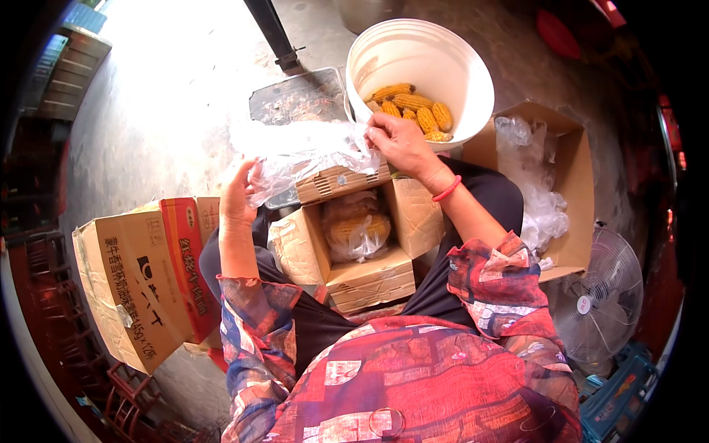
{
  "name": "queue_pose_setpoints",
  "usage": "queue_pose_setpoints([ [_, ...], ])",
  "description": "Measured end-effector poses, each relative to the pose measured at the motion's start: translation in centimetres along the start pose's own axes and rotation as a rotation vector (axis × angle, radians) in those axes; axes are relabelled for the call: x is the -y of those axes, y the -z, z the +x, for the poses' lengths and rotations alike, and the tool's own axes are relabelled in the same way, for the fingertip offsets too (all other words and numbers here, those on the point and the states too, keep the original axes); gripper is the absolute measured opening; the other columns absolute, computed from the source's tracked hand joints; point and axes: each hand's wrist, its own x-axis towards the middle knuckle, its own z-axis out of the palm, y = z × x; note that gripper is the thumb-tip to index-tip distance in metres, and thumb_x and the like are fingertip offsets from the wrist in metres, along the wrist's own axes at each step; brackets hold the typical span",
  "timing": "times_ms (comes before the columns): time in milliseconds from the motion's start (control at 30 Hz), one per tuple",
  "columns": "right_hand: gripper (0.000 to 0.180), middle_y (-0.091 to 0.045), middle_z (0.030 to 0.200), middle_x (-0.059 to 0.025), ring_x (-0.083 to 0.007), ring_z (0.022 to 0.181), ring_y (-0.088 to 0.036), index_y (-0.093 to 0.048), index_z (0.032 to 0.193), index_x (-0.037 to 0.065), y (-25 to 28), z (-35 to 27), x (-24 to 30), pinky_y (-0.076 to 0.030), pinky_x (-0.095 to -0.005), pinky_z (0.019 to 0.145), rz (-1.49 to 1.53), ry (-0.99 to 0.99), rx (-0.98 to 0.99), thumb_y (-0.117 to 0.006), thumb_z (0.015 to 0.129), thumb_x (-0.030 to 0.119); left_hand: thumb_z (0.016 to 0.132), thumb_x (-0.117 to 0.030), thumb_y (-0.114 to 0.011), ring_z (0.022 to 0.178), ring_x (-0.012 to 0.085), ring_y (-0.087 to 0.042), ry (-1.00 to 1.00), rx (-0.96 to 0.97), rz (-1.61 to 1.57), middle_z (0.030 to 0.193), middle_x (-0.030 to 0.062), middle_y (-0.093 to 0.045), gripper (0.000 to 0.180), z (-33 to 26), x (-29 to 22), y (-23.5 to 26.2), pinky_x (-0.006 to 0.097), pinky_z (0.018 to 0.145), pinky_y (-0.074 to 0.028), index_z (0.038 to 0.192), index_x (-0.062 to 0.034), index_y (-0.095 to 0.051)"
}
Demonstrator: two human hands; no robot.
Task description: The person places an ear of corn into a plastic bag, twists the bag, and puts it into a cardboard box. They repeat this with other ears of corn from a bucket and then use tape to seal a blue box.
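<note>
A clear plastic bag is stretched between my two hands, above the far side of an open cardboard box that stands between my legs. My left hand grips the bag's left end. At its right end, my right hand pinches the plastic near the rim of a white bucket. Several yellow corn cobs lie in the bucket. Inside the box sits a clear bag with corn in it.
To my right, an open carton holds crumpled plastic bags, with a round fan beside it. A large carton stands at my left. Beyond the box are a flat metal plate and a dark post.
</note>
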Motion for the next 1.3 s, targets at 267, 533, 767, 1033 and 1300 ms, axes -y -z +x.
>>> queue_pose_setpoints([
  [267, 0.019, -0.057, 0.074, -0.0001, -0.0076, 0.067, -0.053, -0.06, 0.09, 0.004, 10.8, 5.8, -5.3, -0.043, -0.0203, 0.059, -0.233, -0.118, -0.076, -0.056, 0.083, 0.021, 0.08, -0.023, -0.069, 0.05, -0.0013, -0.039, -0.223, -0.007, 0.338, 0.067, -0.0048, -0.059, 0.021, -0.3, -0.3, -1.1, 0.017, 0.043, -0.025, 0.085, -0.0026, -0.066],
  [533, 0.027, -0.064, 0.093, -0.017, -0.0322, 0.088, -0.061, -0.064, 0.096, 0.006, 12.8, 8.8, -16.5, -0.048, -0.0395, 0.078, -1.066, -0.386, 0.301, -0.052, 0.072, 0.011, 0.073, -0.008, -0.074, 0.066, 0.0024, -0.053, -0.307, -0.037, 0.378, 0.08, -0.0009, -0.063, 0.029, -0.3, -0.6, -1.6, 0.017, 0.056, -0.04, 0.098, -0.0007, -0.062],
  [767, 0.046, -0.059, 0.113, -0.0159, -0.0296, 0.103, -0.057, -0.054, 0.12, 0.009, 9.3, 10.9, -19.9, -0.046, -0.0381, 0.087, -0.959, -0.53, 0.508, -0.055, 0.074, 0.014, 0.075, -0.003, -0.069, 0.079, 0.01, -0.059, -0.279, -0.034, 0.252, 0.089, 0.0036, -0.061, 0.04, 0.5, -0.4, -1.1, 0.021, 0.062, -0.047, 0.111, -0.0009, -0.052],
  [1033, 0.068, -0.057, 0.113, -0.0156, -0.0303, 0.107, -0.054, -0.043, 0.128, 0.013, 8.1, 11.8, -19.3, -0.043, -0.0429, 0.089, -1.2, -0.629, 0.731, -0.067, 0.069, 0.034, 0.08, 0.001, -0.062, 0.082, 0.0202, -0.064, -0.176, -0.04, 0.137, 0.096, 0.0128, -0.063, 0.04, 0.4, -0.8, -1.7, 0.026, 0.071, -0.051, 0.117, 0.0005, -0.048],
  [1300, 0.09, -0.058, 0.111, -0.0152, -0.0304, 0.108, -0.052, -0.032, 0.136, 0.016, 6.1, 11.4, -21.0, -0.038, -0.0435, 0.092, -1.393, -0.497, 0.735, -0.076, 0.059, 0.034, 0.083, 0.003, -0.052, 0.073, 0.0101, -0.058, -0.158, -0.03, 0.067, 0.092, 0.0079, -0.062, 0.033, 1.0, -0.4, -1.3, 0.021, 0.063, -0.045, 0.116, -0.001, -0.051],
])
